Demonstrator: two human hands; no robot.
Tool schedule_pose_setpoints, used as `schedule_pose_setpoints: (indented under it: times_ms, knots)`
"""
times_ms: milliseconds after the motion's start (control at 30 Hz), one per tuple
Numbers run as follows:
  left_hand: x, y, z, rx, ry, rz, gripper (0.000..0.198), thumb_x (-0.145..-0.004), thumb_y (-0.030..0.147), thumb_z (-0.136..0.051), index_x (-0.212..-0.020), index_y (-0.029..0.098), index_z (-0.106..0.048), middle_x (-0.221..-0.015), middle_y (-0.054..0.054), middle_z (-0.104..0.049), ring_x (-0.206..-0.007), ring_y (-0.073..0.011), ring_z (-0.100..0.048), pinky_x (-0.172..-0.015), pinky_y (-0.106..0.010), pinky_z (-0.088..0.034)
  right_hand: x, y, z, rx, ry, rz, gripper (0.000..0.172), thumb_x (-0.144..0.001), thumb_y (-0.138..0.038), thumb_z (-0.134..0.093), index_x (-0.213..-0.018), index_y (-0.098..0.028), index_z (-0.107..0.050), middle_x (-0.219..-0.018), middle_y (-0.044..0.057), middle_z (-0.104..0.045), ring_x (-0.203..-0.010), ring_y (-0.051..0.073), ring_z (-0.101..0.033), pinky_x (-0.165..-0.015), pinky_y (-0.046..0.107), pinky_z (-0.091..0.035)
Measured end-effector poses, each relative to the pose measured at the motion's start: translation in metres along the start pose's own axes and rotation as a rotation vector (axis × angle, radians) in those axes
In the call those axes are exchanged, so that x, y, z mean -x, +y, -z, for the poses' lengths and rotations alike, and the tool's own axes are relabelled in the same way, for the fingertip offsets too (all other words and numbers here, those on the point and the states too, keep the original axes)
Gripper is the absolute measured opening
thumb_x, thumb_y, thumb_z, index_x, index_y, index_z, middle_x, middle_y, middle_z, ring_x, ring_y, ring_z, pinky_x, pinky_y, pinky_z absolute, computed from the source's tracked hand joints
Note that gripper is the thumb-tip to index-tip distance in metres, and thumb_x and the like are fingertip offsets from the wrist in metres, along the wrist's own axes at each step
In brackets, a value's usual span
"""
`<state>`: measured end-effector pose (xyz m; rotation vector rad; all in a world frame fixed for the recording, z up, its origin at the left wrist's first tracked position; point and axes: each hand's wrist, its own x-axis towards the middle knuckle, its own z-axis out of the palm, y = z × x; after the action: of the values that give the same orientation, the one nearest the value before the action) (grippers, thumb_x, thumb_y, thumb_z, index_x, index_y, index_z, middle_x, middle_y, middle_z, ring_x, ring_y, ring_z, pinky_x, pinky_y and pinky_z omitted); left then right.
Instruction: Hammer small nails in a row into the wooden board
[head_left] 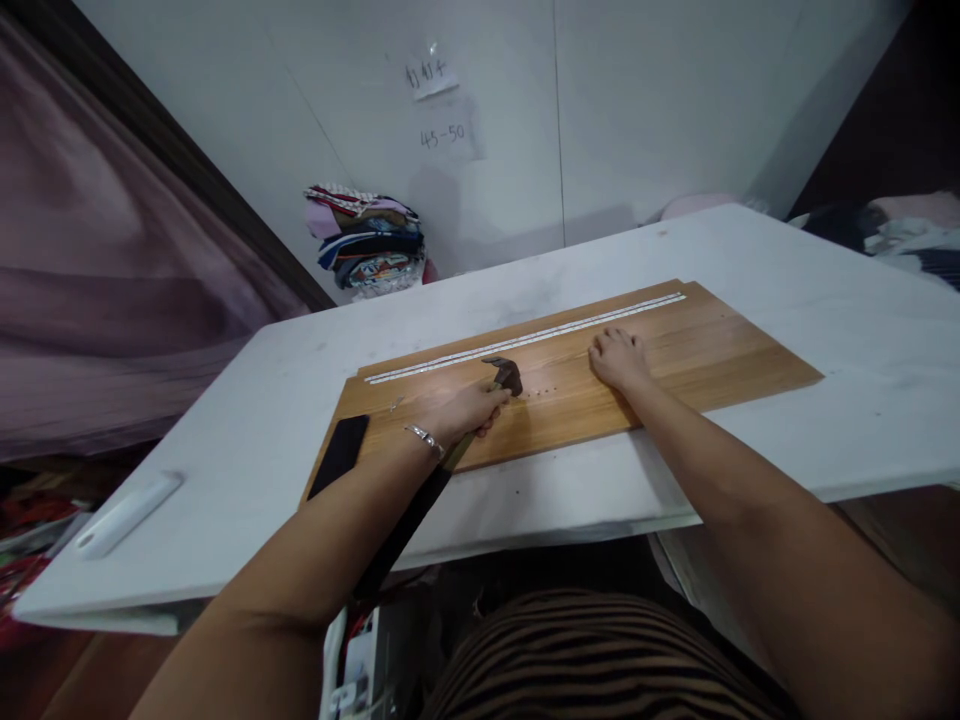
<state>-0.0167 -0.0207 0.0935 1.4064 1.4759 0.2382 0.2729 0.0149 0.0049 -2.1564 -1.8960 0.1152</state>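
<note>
A long wooden board [697, 360] lies on the white table [825, 300]. My left hand [472, 408] is closed round the neck of a hammer, just under its dark head [506, 372]; the black handle runs back under my forearm. The hammer head rests on the board beside a short row of small nails [541, 391]. My right hand [616, 357] lies on the board to the right of those nails, fingers curled down against the wood, nothing visible in it. A silver bracelet is on my left wrist.
A thin strip of metal fasteners [525, 338] runs along the board's far edge. A black flat object [339, 455] lies at the board's left end, a white bar [127, 514] near the table's left corner. Folded clothes [367, 240] are stacked by the wall.
</note>
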Motion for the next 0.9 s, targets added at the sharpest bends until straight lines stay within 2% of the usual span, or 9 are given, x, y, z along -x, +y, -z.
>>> schedule_pose_setpoints:
  times_ms: [133, 400, 700, 900]
  knots:
    - [-0.001, -0.003, -0.001, 0.006, -0.001, 0.019, 0.019, -0.096, 0.036, -0.060, -0.086, 0.020, -0.055, -0.057, 0.007, -0.046, -0.041, -0.0073, -0.040, -0.041, -0.021, -0.033, 0.000, 0.000, -0.001, 0.001, 0.007, 0.003, 0.045, -0.101, -0.031, -0.031, -0.118, -0.014, -0.069, -0.134, 0.020, -0.063, -0.130, 0.033, -0.049, -0.107, 0.050, -0.034]
    - [0.005, 0.008, 0.004, 0.012, -0.001, -0.002, 0.017, -0.095, 0.033, -0.060, -0.086, 0.019, -0.055, -0.061, 0.007, -0.046, -0.042, -0.0057, -0.038, -0.041, -0.020, -0.032, -0.002, 0.001, -0.003, -0.005, 0.011, 0.002, 0.043, -0.101, -0.032, -0.032, -0.116, -0.015, -0.068, -0.134, 0.020, -0.063, -0.130, 0.033, -0.049, -0.107, 0.050, -0.034]
    - [-0.002, -0.003, -0.001, -0.020, 0.001, 0.008, 0.019, -0.098, 0.035, -0.055, -0.086, 0.020, -0.053, -0.056, 0.007, -0.044, -0.041, -0.0079, -0.039, -0.040, -0.021, -0.033, -0.002, 0.002, -0.003, 0.002, 0.009, 0.005, 0.043, -0.101, -0.031, -0.032, -0.117, -0.015, -0.068, -0.134, 0.019, -0.063, -0.130, 0.033, -0.048, -0.106, 0.049, -0.033]
    - [0.002, 0.006, 0.004, 0.006, 0.005, 0.003, 0.018, -0.093, 0.034, -0.063, -0.086, 0.020, -0.055, -0.060, 0.006, -0.046, -0.042, -0.0063, -0.039, -0.041, -0.020, -0.032, -0.002, 0.001, -0.003, -0.003, 0.007, -0.001, 0.043, -0.101, -0.031, -0.032, -0.117, -0.015, -0.068, -0.132, 0.020, -0.064, -0.129, 0.033, -0.049, -0.106, 0.050, -0.034]
